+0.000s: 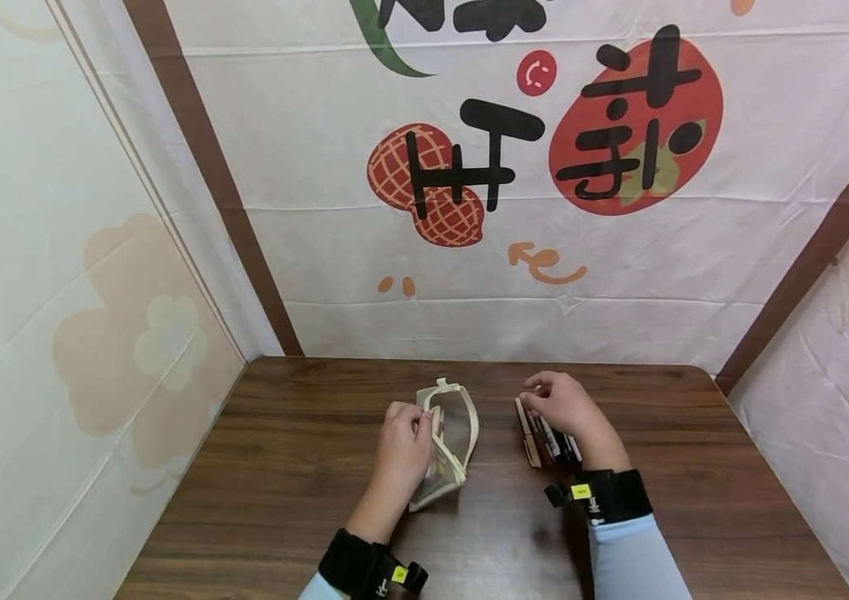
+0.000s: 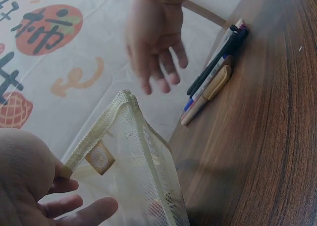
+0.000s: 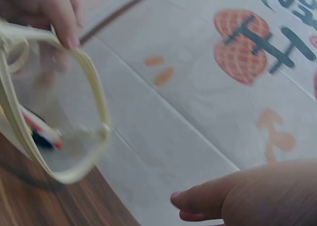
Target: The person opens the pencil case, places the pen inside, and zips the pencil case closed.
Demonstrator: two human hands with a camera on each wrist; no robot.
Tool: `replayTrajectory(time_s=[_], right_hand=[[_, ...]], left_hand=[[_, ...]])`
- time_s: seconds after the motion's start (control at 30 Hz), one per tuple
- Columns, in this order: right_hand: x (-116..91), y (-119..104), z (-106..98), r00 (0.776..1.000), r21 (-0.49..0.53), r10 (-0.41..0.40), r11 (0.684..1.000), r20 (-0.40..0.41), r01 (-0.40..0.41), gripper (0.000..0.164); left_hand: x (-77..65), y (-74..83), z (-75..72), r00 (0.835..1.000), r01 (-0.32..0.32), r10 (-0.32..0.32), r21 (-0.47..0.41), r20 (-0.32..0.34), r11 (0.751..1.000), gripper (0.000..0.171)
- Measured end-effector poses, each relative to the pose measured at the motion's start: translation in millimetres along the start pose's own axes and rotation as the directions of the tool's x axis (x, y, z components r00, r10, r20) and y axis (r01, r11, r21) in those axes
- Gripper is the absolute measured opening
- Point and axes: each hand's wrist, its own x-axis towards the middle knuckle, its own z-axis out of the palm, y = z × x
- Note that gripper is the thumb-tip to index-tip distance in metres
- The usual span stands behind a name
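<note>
A cream see-through mesh pencil pouch (image 1: 454,429) stands on the table with its zipper mouth spread apart. My left hand (image 1: 405,442) pinches its rim between thumb and fingers, seen also as a hand (image 2: 44,186) in the left wrist view. A few pens (image 3: 42,129) show inside the pouch in the right wrist view. My right hand (image 1: 562,407) hovers at the far end of a row of several pens (image 1: 544,437), with loose fingers and nothing held. In the left wrist view a tan pen (image 2: 210,92) lies nearest the pouch, beside dark and white ones.
The brown wood-grain table (image 1: 267,467) carries the pouch and the pens. A white printed cloth (image 1: 334,167) hangs behind its back edge, and another cloth (image 1: 79,250) hangs along the left side. Black camera bands (image 1: 611,493) are on both wrists.
</note>
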Motion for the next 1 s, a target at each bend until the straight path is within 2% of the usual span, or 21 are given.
replayTrajectory(time_s=[0.23,0.47,0.7,1.0], right_hand=[[-1.0,26.8,-19.3,0.995,-0.111,0.07,0.991,-0.065,-0.077,0.042],[-7.8,44.1,-33.9,0.978,-0.248,0.159,0.95,-0.136,-0.189,0.043],[-11.2,58.0,-40.6,0.969,-0.258,0.21,0.937,-0.129,-0.237,0.038],[-11.8,68.4,-39.2,0.965,-0.252,0.232,0.933,-0.124,-0.257,0.033]], left_hand=[[0.4,-0.7,0.8,1.0,0.006,-0.006,0.003,0.008,1.0,0.022],[-0.5,-0.1,0.6,1.0,-0.009,0.009,0.004,-0.011,1.0,0.021],[-0.8,0.4,-0.1,1.0,-0.001,0.001,-0.002,-0.001,1.0,0.021],[-0.9,0.4,-0.8,1.0,-0.001,0.001,-0.002,0.005,1.0,0.021]])
